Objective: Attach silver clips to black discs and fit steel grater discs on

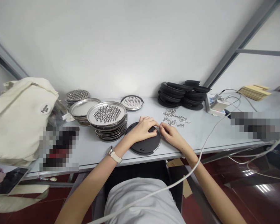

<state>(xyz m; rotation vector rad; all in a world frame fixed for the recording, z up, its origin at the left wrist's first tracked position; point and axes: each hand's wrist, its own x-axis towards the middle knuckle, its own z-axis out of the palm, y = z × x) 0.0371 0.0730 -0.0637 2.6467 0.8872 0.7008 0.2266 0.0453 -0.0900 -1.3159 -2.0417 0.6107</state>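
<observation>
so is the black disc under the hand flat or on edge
Flat: the black disc lies broad face up, the left hand on it.

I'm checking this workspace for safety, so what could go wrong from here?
The white cable passes in front of the right forearm, so it might snag if that arm moves. The stack of graters stands close to the left hand, its top one showing raised, sharp-looking teeth; a bump could tip it or scrape skin. The small metal clips lie loose just beyond the right hand and could get scattered.
</observation>
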